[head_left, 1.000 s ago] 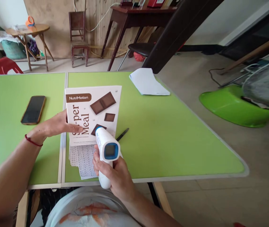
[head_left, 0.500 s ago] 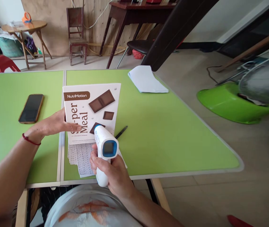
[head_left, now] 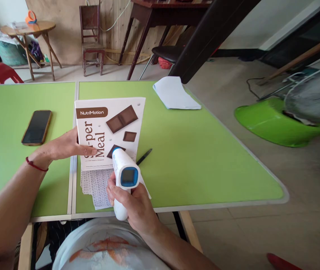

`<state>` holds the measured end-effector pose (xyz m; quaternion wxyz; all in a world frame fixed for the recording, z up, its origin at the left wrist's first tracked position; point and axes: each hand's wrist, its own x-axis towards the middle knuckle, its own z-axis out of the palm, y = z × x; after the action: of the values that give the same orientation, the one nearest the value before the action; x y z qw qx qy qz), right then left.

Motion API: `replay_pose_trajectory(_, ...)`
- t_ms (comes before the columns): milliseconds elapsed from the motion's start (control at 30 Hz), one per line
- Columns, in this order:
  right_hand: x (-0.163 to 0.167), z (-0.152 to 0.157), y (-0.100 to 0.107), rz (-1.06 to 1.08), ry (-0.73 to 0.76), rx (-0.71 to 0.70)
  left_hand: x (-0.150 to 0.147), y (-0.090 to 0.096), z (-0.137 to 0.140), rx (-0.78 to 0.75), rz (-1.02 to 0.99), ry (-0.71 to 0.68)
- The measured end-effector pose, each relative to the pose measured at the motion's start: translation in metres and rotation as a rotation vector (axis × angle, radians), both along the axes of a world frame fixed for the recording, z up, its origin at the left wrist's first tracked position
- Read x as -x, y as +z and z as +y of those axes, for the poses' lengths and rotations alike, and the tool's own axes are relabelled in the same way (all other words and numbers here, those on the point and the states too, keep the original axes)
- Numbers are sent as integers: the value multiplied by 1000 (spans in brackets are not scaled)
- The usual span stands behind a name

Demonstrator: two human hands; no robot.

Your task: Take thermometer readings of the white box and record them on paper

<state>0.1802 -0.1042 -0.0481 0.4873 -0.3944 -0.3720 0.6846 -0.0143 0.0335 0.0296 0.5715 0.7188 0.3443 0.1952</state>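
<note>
My left hand [head_left: 72,144] grips the left side of a white box [head_left: 120,140] with brown chocolate pictures and "NutriMotion" print, thumb on its front and the other fingers hidden behind. The box is held up over the table with its printed face toward me. In my right hand [head_left: 133,200] is a white and blue infrared thermometer [head_left: 124,168], my fingers wrapped round its handle. Its nose points at the lower part of the box, and its small screen looks dark. Handwritten papers [head_left: 100,189] lie under the box, and a black pen [head_left: 144,156] rests just right of it.
The green table [head_left: 205,161] has a metal-edged seam on its left. A phone [head_left: 36,127] lies left of the box; a stack of white paper [head_left: 175,93] sits at the far edge. Beyond stand a wooden chair [head_left: 90,39], a round table [head_left: 40,28] and a green plastic basin [head_left: 278,123].
Almost nothing differs. The thermometer has shifted very slightly left, and the whole view has moved a touch. Both hands keep their holds.
</note>
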Motion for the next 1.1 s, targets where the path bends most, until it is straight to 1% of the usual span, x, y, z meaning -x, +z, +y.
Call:
replay_pose_trajectory(500, 3, -2, 2, 34, 17, 13, 0, -1, 0, -2, 6, -1)
replay_pose_trajectory(700, 2, -2, -2, 37, 15, 0, -1, 1, 0, -10, -7, -28)
replay_pose_trajectory(1100, 1, -2, -6, 59, 1, 23, 0, 1, -1, 15, 19, 13)
